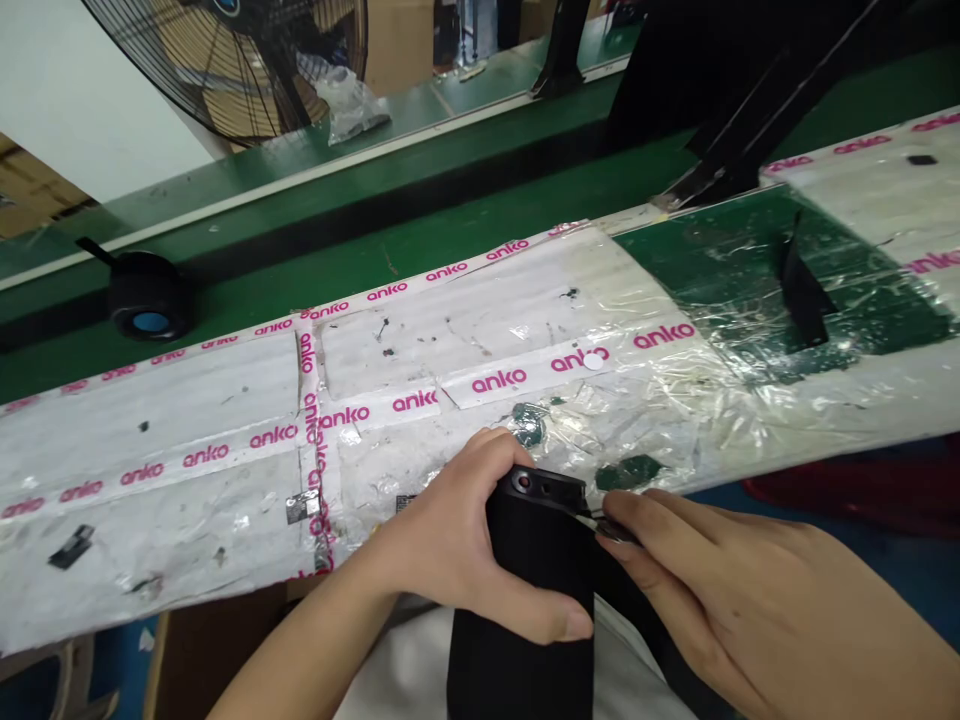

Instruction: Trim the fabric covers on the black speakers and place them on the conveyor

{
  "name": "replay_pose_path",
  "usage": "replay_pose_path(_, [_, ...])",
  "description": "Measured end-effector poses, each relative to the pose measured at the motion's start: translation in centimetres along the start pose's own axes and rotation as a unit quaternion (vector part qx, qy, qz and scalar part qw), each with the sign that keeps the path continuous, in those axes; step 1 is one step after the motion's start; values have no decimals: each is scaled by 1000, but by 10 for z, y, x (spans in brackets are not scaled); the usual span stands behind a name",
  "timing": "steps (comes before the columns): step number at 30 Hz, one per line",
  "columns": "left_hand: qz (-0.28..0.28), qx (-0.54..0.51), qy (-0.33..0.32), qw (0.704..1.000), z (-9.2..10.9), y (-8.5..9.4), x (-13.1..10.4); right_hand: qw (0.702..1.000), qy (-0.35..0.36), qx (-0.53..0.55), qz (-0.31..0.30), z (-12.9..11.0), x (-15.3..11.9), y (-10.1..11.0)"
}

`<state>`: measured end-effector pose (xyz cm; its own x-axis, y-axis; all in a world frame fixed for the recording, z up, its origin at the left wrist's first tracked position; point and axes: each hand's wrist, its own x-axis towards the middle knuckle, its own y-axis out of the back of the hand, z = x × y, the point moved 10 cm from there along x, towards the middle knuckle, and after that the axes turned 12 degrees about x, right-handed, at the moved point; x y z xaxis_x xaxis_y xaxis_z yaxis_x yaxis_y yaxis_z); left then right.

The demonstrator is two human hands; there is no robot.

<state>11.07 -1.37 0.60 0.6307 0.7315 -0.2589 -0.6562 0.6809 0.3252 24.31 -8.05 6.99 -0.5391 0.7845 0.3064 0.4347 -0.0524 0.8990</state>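
Observation:
A black padded object [525, 600] with a small dark plastic end piece [546, 488] stands at the front edge of the bench, bottom centre. My left hand [480, 550] is wrapped round its upper part, with the thumb across the near face. At the right end of the plastic piece, my right hand [697, 570] pinches something small and dark, mostly hidden by the fingertips. A black strap [637, 600] curves down beneath my right hand.
The bench [465, 330] is covered in white wrap and printed tape. A black tape roll [150, 295] lies at the left, a black strip [804, 290] at the right. A fan [255, 60], a plastic bag [349, 105] and dark metal posts [562, 45] stand behind.

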Motion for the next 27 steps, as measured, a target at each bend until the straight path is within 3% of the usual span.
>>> replay_pose_path(3, [26,-18,42,999,4,8,-5,1000,-1,14,21,-1,3,6])
replay_pose_path(7, [56,102,78,990,22,26,-10,998,-21,48,29,1,4,5])
replay_pose_path(12, [3,220,43,974,35,25,-8,1000,16,-19,7,-6,6,-8])
replay_pose_path(15, [-21,193,12,981,32,23,-10,999,17,-42,-2,-8,13,-12])
replay_pose_path(20, [-21,106,18,994,12,25,-9,998,9,-61,7,-11,23,-6])
replay_pose_path(27, [-3,104,14,994,7,25,-3,997,2,-75,1,-13,25,-3])
